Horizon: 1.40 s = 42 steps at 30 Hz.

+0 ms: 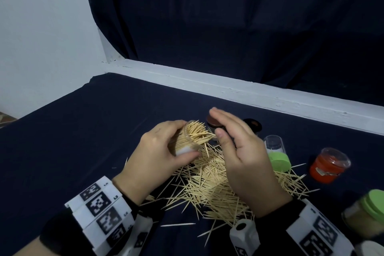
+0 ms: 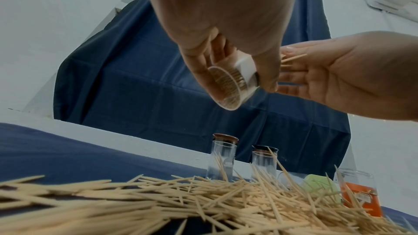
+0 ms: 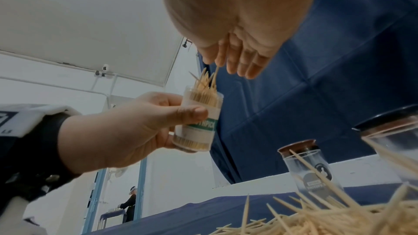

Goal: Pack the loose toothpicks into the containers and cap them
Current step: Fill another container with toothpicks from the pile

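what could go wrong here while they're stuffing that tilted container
The left hand holds the toothpick container tilted and packed past its rim, so toothpicks could slide out onto the pile of loose toothpicks. The right hand has straight fingers at the protruding tips; pressing could jab a finger or snap toothpicks. Tips standing above the rim may also stop a cap from seating.
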Available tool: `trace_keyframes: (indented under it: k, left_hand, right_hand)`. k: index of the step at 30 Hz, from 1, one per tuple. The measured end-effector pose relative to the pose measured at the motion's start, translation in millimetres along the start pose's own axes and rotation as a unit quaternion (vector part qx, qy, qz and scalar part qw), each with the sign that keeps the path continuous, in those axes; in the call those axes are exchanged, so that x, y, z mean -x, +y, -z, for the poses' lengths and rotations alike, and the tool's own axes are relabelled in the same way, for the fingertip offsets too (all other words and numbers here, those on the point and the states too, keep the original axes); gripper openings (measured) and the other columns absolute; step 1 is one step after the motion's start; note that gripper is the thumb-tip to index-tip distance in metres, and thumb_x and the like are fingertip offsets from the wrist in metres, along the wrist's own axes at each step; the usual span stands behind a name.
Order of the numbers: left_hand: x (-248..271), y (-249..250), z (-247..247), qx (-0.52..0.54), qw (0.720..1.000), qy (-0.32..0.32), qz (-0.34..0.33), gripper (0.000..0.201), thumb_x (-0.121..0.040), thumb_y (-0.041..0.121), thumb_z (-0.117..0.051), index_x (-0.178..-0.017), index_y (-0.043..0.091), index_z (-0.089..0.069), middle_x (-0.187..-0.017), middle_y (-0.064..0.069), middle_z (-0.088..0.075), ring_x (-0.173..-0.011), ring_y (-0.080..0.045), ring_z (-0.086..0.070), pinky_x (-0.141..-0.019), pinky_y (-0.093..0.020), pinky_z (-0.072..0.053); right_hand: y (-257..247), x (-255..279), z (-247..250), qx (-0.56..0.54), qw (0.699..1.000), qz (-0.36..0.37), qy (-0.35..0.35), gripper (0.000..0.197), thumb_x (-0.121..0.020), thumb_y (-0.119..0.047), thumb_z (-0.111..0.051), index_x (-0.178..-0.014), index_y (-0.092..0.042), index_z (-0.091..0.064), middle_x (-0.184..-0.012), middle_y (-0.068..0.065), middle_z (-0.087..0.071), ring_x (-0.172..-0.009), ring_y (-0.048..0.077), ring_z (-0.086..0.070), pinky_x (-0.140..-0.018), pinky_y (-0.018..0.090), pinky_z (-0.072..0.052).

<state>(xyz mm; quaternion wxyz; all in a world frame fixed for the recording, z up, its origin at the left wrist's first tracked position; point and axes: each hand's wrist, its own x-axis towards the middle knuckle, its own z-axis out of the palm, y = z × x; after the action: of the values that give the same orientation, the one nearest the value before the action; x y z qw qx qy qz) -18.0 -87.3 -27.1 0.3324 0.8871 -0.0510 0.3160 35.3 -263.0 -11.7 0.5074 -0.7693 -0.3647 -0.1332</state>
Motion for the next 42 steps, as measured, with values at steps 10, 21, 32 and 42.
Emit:
trace_keyframes:
  k: [10, 21, 32, 42]
  left_hand:
    - [1.1, -2.7, 0.7, 0.021, 1.0, -0.007, -0.002, 0.061, -0.068, 0.057, -0.068, -0.117, 0.02, -0.063, -0.104, 0.02, -0.06, -0.092, 0.004, -0.058, -0.073, -0.01, -0.048]
    - [1.5, -2.9, -0.2, 0.035, 0.999, -0.01, 0.014, 0.062, -0.065, 0.056, -0.07, -0.115, 0.021, -0.063, -0.101, 0.016, -0.062, -0.089, -0.003, -0.062, -0.07, -0.021, -0.053]
    - [1.8, -1.2, -1.2, 0.007, 0.998, -0.062, -0.006, 0.062, -0.066, 0.056, -0.07, -0.116, 0.022, -0.062, -0.105, 0.017, -0.062, -0.096, 0.003, -0.057, -0.078, -0.015, -0.049]
    - [2.0, 2.4, -2.1, -0.022, 0.997, -0.065, -0.019, 0.06, -0.066, 0.053, -0.073, -0.116, 0.02, -0.062, -0.106, 0.017, -0.061, -0.099, 0.003, -0.054, -0.081, -0.011, -0.044]
  right_hand:
    - [-8.6, 0.7, -2.3, -0.035, 0.984, -0.048, -0.171, 0.051, -0.094, -0.042, -0.03, -0.143, -0.043, -0.015, -0.148, -0.037, -0.009, -0.136, -0.018, 0.002, -0.108, 0.003, -0.001]
    - [1.7, 2.6, 3.8, 0.003, 0.993, 0.115, 0.016, 0.018, -0.077, -0.005, -0.075, -0.094, -0.01, -0.074, -0.097, -0.003, -0.064, -0.084, 0.002, -0.06, -0.074, 0.01, -0.046]
    - [-0.2, -14.4, 9.8, 0.067, 0.994, 0.075, -0.05, 0.015, -0.082, -0.012, -0.064, -0.09, -0.017, -0.076, -0.086, -0.01, -0.068, -0.083, 0.001, -0.06, -0.073, 0.013, -0.047]
    - [0.0, -10.5, 5.4, 0.111, 0.989, 0.075, -0.058, 0.016, -0.079, -0.009, -0.06, -0.085, -0.013, -0.075, -0.082, -0.006, -0.066, -0.082, 0.009, -0.059, -0.074, 0.013, -0.041]
